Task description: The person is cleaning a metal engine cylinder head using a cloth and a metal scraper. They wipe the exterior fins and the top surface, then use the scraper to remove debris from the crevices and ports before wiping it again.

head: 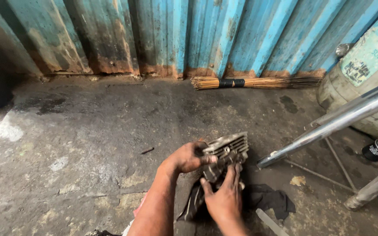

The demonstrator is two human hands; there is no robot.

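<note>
While both hands grip it, the finned engine part [226, 150] sits low over the concrete floor [88, 144].
Left hand [189, 157] fingers clamped on its left side; right hand [224, 196] fingers wrapped under it, over a dark rag [267, 199]. Chrome tube [329, 124] just right; broom [254, 82] by blue corrugated wall [206, 30].

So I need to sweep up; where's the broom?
The broom lies on the floor at the top of the head view, along the blue metal wall, beside the drum.
</note>
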